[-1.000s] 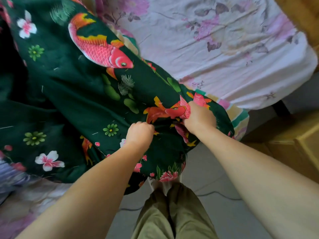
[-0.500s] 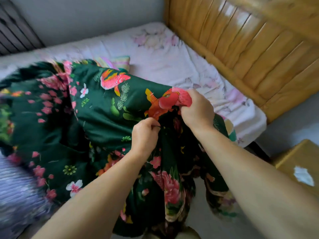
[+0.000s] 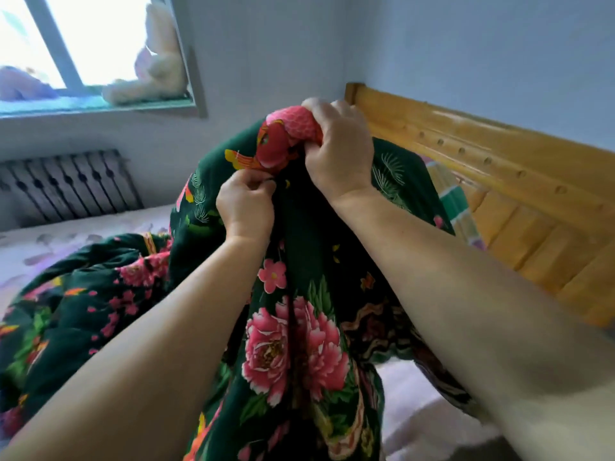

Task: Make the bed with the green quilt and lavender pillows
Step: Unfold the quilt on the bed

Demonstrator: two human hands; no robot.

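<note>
The bed point(image 3: 83, 227), its pale floral sheet bare at far left, bears the green quilt point(image 3: 83, 311) heaped on it; its wooden headboard point(image 3: 499, 181) stands right.

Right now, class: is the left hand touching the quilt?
Touching. The head view shows the left hand pinching a fold of the quilt just below the right hand.

soft daylight from the blown-out window point(image 3: 50, 41); slight motion blur, wide-angle bending at the edges.
</note>
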